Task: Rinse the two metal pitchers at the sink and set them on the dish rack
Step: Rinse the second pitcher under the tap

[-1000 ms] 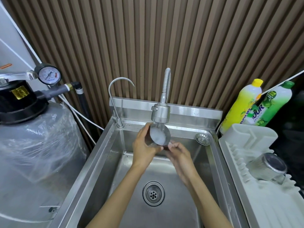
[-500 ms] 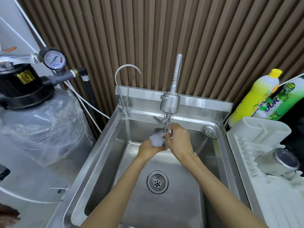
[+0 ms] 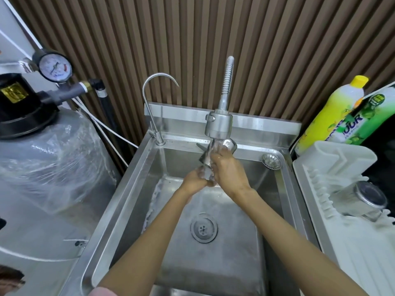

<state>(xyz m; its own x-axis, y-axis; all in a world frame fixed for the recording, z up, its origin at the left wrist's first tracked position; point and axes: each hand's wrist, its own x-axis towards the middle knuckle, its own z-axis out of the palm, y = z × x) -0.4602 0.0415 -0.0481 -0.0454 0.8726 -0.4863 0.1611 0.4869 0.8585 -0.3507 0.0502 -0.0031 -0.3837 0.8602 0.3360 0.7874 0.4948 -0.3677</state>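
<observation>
A small metal pitcher [image 3: 205, 162] is held tilted under the spray faucet head [image 3: 218, 124], with water running over it. My left hand [image 3: 195, 182] grips it from below and the left. My right hand [image 3: 227, 170] covers its right side, so much of its body is hidden. A second metal pitcher [image 3: 361, 199] lies on its side on the white dish rack [image 3: 333, 236] to the right of the steel sink [image 3: 128, 189].
A thin gooseneck tap [image 3: 149, 107] stands at the sink's back left corner. The drain [image 3: 204, 229] is in the basin floor and a strainer [image 3: 271, 160] lies at the back right. Two detergent bottles [image 3: 333, 116] stand behind the rack. A wrapped tank with a gauge [image 3: 54, 67] is at the left.
The pitcher went from mouth facing me to tilted under the running water. My right hand moved up from beside it and closed over its right side.
</observation>
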